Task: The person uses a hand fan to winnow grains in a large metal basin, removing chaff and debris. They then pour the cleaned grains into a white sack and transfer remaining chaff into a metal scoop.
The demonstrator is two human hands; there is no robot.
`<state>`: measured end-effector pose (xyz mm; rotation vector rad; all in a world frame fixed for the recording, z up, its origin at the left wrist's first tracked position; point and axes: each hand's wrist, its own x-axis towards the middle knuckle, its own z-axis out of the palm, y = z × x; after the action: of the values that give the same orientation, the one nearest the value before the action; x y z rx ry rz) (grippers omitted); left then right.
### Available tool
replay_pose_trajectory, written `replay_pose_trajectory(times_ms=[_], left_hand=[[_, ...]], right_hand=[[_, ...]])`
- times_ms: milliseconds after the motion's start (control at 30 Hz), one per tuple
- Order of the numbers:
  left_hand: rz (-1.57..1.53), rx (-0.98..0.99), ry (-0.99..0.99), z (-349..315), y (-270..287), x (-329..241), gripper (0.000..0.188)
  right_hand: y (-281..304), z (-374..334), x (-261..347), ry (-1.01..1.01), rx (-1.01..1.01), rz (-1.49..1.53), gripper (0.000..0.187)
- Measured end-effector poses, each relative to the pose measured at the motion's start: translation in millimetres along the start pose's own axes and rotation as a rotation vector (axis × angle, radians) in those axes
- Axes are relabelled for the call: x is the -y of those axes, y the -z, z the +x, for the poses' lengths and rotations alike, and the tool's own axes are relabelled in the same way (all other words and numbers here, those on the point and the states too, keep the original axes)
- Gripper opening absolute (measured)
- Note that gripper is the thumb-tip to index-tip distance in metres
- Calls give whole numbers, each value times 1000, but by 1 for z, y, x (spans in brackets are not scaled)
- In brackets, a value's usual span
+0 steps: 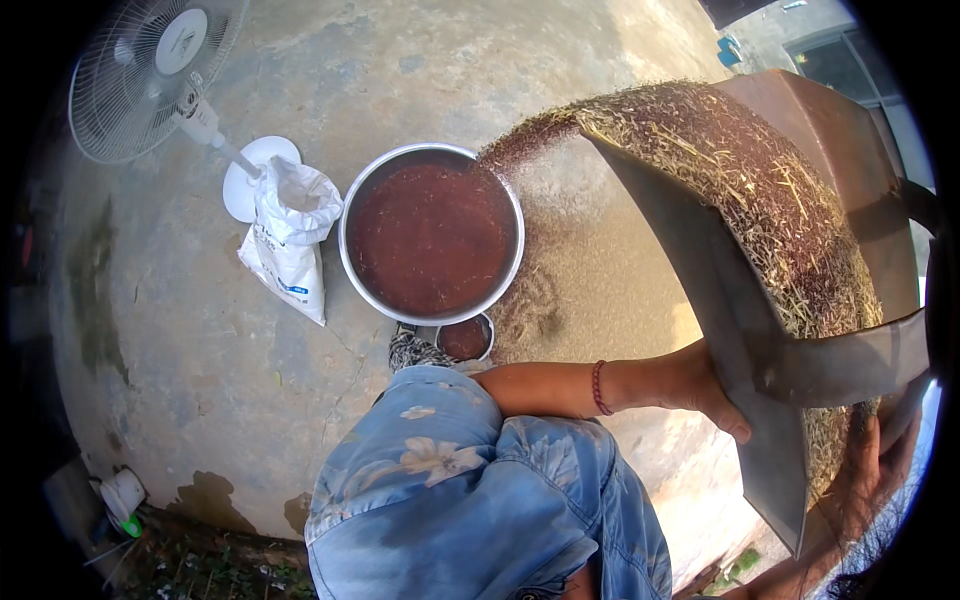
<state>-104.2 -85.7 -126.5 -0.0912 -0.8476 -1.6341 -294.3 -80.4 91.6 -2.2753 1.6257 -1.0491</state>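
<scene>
A large metal scoop [690, 250] with a strap handle is tilted at the right, heaped with reddish-brown grain mixed with straw and chaff [790, 240]. My left hand [705, 385], with a beaded bracelet at the wrist, grips the scoop's near side, its thumb showing and the other fingers hidden. Partly in shadow, my right hand [880, 465] holds the scoop's rear end at the lower right. Grain spills over the front lip in a stream [530, 140] toward a wide metal basin [347, 255], which holds much reddish-brown grain.
A white pedestal fan [150, 90] stands at the far left. Beside its base is an open white sack [285, 255]. Near the basin is a small metal bowl [465, 340] of grain. Pale chaff [590, 285] covers the concrete floor to the right. My bent knee [430, 430] is below.
</scene>
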Motion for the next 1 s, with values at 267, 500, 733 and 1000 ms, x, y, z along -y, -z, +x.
replay_pose_trajectory(times_ms=[267,500,733,1000], left_hand=[[-12,-17,-18,-6,-1,-7,79],[94,-8,-26,-7,0,-10,88],[47,-32,-46,-10,0,-18,73],[-13,-13,62,-14,-1,-21,84]], right_hand=[[-1,0,10,13,53,-72,50],[-11,1,17,27,22,-61,49],[-16,-1,20,19,18,-55,49],[-17,-1,18,14,10,-45,49]])
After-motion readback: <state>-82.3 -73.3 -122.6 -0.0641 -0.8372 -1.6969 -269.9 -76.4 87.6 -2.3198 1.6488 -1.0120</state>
